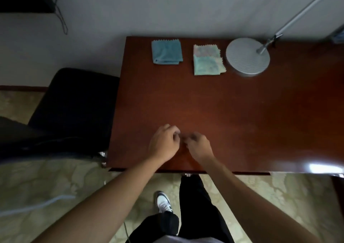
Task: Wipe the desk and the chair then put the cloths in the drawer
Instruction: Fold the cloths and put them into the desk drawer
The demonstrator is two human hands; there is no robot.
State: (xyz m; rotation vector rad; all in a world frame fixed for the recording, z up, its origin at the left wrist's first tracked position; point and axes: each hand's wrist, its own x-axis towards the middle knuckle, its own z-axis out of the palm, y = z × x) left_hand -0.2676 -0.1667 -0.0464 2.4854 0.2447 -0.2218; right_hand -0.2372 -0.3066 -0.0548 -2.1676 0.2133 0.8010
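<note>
A folded blue cloth (166,52) lies at the far left of the dark red wooden desk (242,112). To its right lies a folded cloth with a pale pink and green pattern (207,60). A black padded chair (74,110) stands left of the desk. My left hand (163,142) and my right hand (198,145) hover close together over the desk's near edge, fingers curled, fingertips almost touching, nothing visible in either. Both hands are far from the cloths. A small metal drawer handle (187,174) shows under the desk's front edge.
A round grey lamp base (247,55) with a slanted metal pole (301,17) stands at the back right, right beside the patterned cloth. A black cable (61,17) hangs on the wall at the left. My legs and a white shoe (163,201) are on patterned flooring.
</note>
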